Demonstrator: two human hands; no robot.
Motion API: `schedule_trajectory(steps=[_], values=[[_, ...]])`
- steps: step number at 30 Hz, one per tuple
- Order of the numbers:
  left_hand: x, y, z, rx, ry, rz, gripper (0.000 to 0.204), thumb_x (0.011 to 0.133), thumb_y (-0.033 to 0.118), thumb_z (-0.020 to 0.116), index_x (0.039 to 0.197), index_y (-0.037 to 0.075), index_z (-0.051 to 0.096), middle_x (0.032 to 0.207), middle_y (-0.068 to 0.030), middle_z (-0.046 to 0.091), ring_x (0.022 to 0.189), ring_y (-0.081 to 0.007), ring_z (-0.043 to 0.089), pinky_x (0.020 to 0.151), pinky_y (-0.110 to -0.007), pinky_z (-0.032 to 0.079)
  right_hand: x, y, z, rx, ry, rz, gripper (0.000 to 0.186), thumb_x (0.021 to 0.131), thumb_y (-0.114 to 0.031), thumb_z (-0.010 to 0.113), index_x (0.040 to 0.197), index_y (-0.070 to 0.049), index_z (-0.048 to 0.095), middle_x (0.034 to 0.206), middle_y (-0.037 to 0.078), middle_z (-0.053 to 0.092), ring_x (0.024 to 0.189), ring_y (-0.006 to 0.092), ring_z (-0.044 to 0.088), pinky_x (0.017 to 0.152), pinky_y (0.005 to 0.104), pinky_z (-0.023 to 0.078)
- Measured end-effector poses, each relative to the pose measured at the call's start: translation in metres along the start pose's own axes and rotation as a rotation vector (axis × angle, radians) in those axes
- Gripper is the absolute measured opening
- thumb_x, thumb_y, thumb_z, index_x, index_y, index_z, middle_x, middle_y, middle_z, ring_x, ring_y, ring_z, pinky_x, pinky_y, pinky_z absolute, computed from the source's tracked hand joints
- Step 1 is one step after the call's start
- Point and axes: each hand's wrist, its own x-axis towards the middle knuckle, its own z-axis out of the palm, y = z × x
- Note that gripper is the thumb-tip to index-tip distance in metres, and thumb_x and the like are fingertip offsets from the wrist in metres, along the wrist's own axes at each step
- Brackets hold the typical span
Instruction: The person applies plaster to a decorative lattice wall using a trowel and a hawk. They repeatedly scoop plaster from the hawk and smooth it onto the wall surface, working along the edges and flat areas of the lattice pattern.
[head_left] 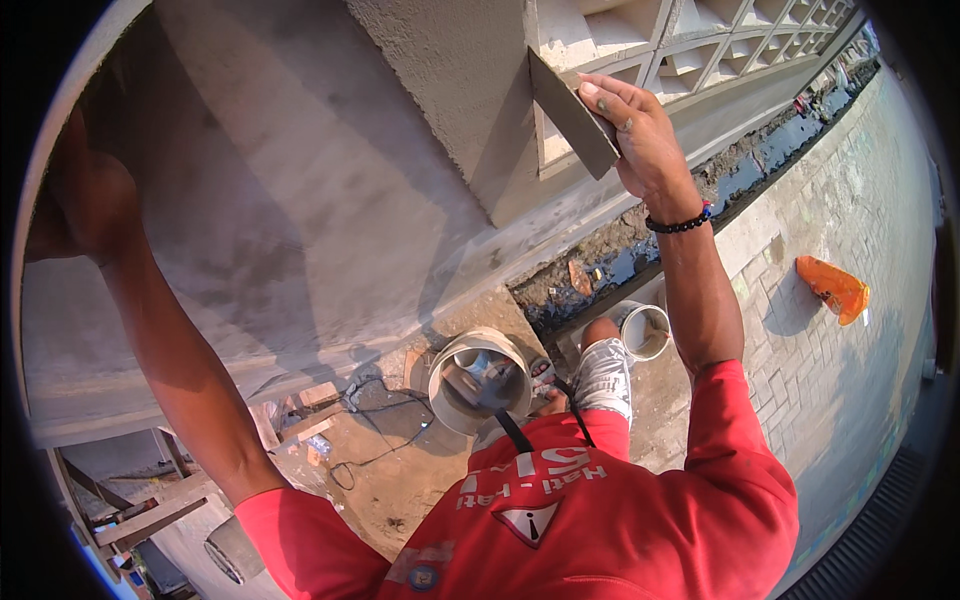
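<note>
My right hand point(645, 135) grips a flat rectangular grey plastering trowel point(568, 112), its thumb and fingers closed on it. The trowel is held at the edge of a plastered wall section point(450, 80), in front of the white openwork blocks point(600, 30); I cannot tell whether its blade touches them. On the far left, my left hand point(90, 195) is raised against the shaded wall point(250, 190). Its fingers are in shadow and out of sight, so what it touches is hidden.
Below me stand a large bucket point(437, 395) with tools inside and a smaller white bucket point(645, 332). A muddy drain point(740, 180) runs along the wall's foot. An orange bag point(833, 288) lies on the paving. A cable point(385, 440) and wood scraps point(310, 410) lie lower left.
</note>
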Motion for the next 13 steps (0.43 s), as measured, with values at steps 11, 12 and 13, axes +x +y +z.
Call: schedule_trajectory(steps=[11, 12, 13], values=[[0.024, 0.027, 0.007, -0.848, 0.214, -0.476, 0.018, 0.085, 0.002, 0.061, 0.102, 0.002, 0.065, 0.101, -0.0144, 0.066, 0.082, -0.0240, 0.066, 0.074, -0.035, 0.053, -0.039, 0.014, -0.005, 0.329, 0.065, -0.226, 0.052, 0.087, -0.024, 0.064, 0.126, 0.004, 0.047, 0.108, 0.011, 0.062, 0.091, 0.0141, 0.062, 0.061, 0.0269, 0.056], [0.043, 0.035, 0.009, -1.489, 0.309, -0.793, 0.020, 0.085, 0.005, 0.062, 0.105, 0.001, 0.063, 0.102, -0.0171, 0.065, 0.082, -0.0267, 0.067, 0.076, -0.038, 0.055, -0.044, 0.033, 0.006, 0.387, 0.143, -0.226, 0.055, 0.085, -0.025, 0.067, 0.128, 0.003, 0.046, 0.111, 0.012, 0.061, 0.099, 0.0158, 0.061, 0.061, 0.0264, 0.057], [0.053, 0.032, 0.013, -1.498, 0.315, -0.764, 0.020, 0.085, 0.005, 0.062, 0.105, 0.001, 0.063, 0.102, -0.0171, 0.065, 0.082, -0.0267, 0.067, 0.076, -0.038, 0.055, -0.049, 0.051, 0.013, 0.340, 0.121, -0.189, 0.057, 0.086, -0.020, 0.067, 0.133, 0.001, 0.044, 0.121, 0.010, 0.057, 0.116, 0.0193, 0.054, 0.096, 0.0252, 0.044]])
